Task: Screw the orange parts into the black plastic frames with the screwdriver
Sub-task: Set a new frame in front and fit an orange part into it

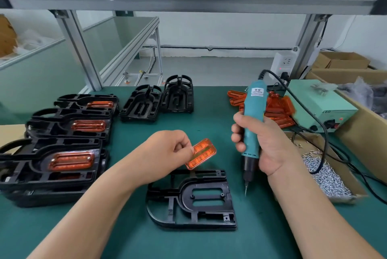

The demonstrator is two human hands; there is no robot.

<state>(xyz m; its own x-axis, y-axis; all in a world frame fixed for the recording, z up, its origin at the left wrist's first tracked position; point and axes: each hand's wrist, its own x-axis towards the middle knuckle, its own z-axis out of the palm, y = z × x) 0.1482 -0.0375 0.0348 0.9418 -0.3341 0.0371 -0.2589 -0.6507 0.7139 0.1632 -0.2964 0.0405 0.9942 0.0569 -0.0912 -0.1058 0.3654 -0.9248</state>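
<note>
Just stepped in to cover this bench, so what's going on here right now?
The left hand pinches an orange part above an empty black frame on the green mat. The right hand grips the electric screwdriver, tip down beside that frame. Fitted frames are stacked at left; spare orange parts and a box of screws lie at right.

I see bare mat [209, 124] between the stacked frames [62, 154] left and screw box [326, 175] right.

A pale green metal box [314, 99] is sitting at two o'clock on the dark green table mat [209, 101]; a white plastic socket strip [285, 62] is hanging at one o'clock, brown cardboard boxes [343, 60] lying beside.
</note>
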